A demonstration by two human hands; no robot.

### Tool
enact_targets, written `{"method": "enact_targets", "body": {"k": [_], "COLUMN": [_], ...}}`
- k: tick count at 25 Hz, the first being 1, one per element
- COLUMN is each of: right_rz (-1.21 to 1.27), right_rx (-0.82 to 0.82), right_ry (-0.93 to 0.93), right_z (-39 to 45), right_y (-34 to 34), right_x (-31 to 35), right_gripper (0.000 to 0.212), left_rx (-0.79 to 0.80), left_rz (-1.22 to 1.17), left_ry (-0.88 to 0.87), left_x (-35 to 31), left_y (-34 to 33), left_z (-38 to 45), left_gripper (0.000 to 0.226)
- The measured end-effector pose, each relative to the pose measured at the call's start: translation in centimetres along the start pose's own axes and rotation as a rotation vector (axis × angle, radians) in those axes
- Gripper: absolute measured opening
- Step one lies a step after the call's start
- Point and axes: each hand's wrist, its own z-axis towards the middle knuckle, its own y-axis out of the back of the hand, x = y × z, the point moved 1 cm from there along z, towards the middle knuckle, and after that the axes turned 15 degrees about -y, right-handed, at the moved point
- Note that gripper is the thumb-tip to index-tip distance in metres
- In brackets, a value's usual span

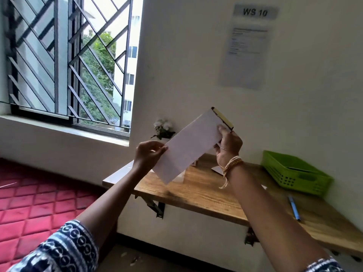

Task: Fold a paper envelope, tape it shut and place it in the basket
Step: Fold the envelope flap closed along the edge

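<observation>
I hold a white paper envelope [188, 148] up in the air above the wooden table [208, 195], tilted with its right end higher. My left hand [148, 154] pinches its lower left edge. My right hand [228, 144] grips the upper right end, where a dark strip with a yellowish band [223, 118] runs along the flap edge. A green plastic basket [294, 174] stands on the table at the far right, against the wall, well apart from both hands.
A blue pen [294, 208] lies on the table in front of the basket. Some white paper pieces [217, 169] lie behind the envelope. A small white flower pot [163, 129] sits near the wall. A red quilted mattress [33, 201] lies at left below a barred window.
</observation>
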Motion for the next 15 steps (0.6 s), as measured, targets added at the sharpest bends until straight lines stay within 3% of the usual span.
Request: {"method": "enact_targets", "body": {"k": [3, 6, 8, 11, 13, 15], "right_rz": [0.071, 0.099, 0.087, 0.077, 0.064, 0.049], "right_rx": [-0.072, -0.163, -0.206, -0.188, -0.182, -0.192], "right_ry": [-0.057, -0.155, -0.213, -0.283, -0.311, -0.354], "right_z": [0.8, 2.3, 3.2, 4.1, 4.7, 5.1], "right_y": [1.7, 3.6, 4.7, 5.8, 6.3, 7.0], "right_x": [-0.1, -0.8, -1.6, -3.2, -4.0, -4.7], "right_gripper": [0.007, 0.02, 0.029, 0.032, 0.034, 0.038], "left_rx": [-0.015, 0.01, 0.131, 0.326, 0.291, 0.157], "left_rz": [-0.02, -0.168, -0.234, -0.267, -0.298, -0.295], "left_ry": [0.063, 0.286, 0.495, 0.698, 0.796, 0.805], "left_x": [-1.0, -1.7, -1.7, -1.6, -1.0, -0.3], "left_y": [-0.5, -0.9, -0.9, -0.6, -0.8, -1.1], "left_z": [1.1, 0.5, -0.5, -1.7, -1.8, -1.7], "left_gripper": [0.005, 0.018, 0.031, 0.029, 0.037, 0.038]}}
